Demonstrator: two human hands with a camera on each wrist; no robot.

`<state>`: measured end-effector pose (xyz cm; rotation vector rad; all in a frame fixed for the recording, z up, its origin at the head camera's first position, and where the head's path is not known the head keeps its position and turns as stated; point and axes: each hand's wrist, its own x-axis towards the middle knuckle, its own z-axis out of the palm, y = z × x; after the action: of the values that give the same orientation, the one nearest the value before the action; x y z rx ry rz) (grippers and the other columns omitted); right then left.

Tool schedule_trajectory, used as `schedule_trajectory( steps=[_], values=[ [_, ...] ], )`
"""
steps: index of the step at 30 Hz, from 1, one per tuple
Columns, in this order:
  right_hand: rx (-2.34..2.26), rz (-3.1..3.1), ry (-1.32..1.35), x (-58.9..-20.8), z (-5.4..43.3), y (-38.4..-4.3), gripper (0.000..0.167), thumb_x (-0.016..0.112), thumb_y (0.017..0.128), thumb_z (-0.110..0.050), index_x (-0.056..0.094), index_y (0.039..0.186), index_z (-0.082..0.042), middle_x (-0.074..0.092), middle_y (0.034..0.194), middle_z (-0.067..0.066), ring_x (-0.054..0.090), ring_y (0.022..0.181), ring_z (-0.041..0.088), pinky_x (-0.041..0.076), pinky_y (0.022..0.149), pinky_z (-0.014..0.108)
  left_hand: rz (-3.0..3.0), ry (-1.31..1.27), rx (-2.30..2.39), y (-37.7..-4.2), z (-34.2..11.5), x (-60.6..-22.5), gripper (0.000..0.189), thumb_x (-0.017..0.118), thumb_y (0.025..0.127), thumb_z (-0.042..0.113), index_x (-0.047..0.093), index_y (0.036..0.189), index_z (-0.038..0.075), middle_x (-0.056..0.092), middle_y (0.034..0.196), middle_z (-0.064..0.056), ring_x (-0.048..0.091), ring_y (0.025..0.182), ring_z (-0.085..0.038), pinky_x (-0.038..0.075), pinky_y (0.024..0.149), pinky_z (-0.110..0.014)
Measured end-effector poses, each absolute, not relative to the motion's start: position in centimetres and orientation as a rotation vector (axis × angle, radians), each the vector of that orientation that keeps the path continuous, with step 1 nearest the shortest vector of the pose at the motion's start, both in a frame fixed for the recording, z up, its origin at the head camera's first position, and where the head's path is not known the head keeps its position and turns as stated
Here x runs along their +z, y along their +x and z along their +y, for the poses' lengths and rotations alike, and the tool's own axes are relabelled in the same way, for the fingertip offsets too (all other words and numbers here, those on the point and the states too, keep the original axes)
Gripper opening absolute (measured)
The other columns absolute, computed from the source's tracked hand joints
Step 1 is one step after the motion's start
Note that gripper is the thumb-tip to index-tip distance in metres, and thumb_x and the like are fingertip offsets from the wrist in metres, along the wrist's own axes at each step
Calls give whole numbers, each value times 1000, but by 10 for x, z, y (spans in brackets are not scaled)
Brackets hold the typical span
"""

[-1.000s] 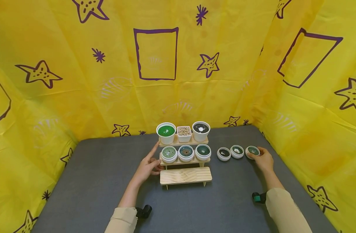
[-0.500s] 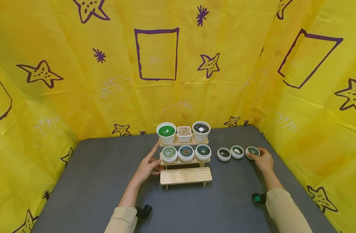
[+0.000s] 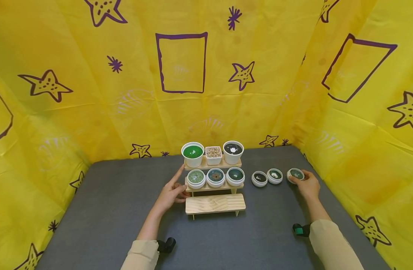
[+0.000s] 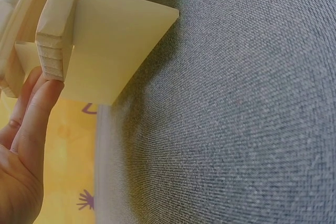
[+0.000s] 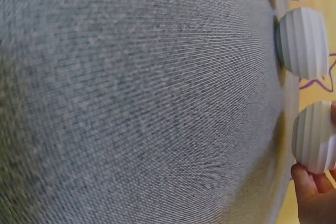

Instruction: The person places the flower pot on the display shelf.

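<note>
A three-tier wooden display stand [image 3: 215,203] stands mid-table. My left hand [image 3: 169,195] is at its left end, index finger reaching to the top tier. In the left wrist view, straight fingers [image 4: 37,114] touch the end of a wooden board [image 4: 55,40]. My right hand [image 3: 307,185] pinches a small white ribbed bowl [image 3: 296,175] with green contents, between thumb and fingers. The right wrist view shows this ribbed bowl [image 5: 312,137] a little off the grey cloth. Two similar bowls, one dark inside [image 3: 259,179] and one green and white [image 3: 275,176], sit to its left.
On the top tier are a green-filled cup [image 3: 193,154], a square dish of beige bits [image 3: 213,155] and a dark-filled cup [image 3: 233,152]. Three round bowls line the middle tier, including a brown-centred bowl [image 3: 215,177]. Yellow patterned cloth [image 3: 206,108] hangs round the grey tabletop [image 3: 125,210].
My right hand has shifted slightly right with the small bowl, widening the gap to the other two bowls. The left hand and the stand stay where they were.
</note>
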<state>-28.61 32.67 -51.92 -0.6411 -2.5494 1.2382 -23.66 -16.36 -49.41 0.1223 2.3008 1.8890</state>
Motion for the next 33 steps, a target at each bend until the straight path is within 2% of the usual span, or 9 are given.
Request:
schedule_trajectory(
  steps=[7, 14, 17, 23, 33],
  values=[
    [1284, -2446, -677, -512, 325, -288, 70, 76, 85, -29, 49, 142, 0, 58, 133, 24, 53, 106, 28, 41, 78, 25, 2315, 143, 1898, -237, -165, -497, 74, 59, 97, 14, 23, 156, 41, 66, 88, -31, 72, 79, -25, 61, 71, -56],
    [1336, -2361, -682, -496, 318, -287, 69, 80, 82, -32, 53, 141, -7, 61, 133, 17, 46, 84, -4, 37, 69, 6, 2317, 149, 1892, -237, -165, -497, 74, 58, 98, 14, 21, 157, 40, 67, 87, -29, 72, 80, -25, 62, 71, -55],
    [1371, -2324, -629, -487, 313, -287, 69, 81, 81, -30, 55, 140, -7, 63, 125, 12, 44, 78, -12, 38, 68, 1, 2313, 143, 1898, -237, -165, -497, 74, 58, 98, 14, 21, 157, 39, 67, 87, -29, 72, 80, -26, 61, 71, -55],
    [1489, -2249, -533, -466, 298, -282, 67, 83, 79, -25, 57, 138, -8, 58, 102, -16, 50, 78, -14, 44, 68, -2, 2295, 115, 1897, -235, -164, -492, 74, 58, 98, 12, 23, 157, 38, 66, 87, -29, 72, 78, -27, 60, 75, -59],
    [1566, -2265, -406, -441, 265, -269, 66, 84, 79, -25, 57, 138, -13, 55, 99, -22, 55, 87, -7, 46, 73, -1, 2314, 130, 1897, -237, -166, -497, 74, 59, 97, 15, 23, 156, 41, 66, 87, -29, 72, 77, -26, 61, 72, -56]
  ],
)
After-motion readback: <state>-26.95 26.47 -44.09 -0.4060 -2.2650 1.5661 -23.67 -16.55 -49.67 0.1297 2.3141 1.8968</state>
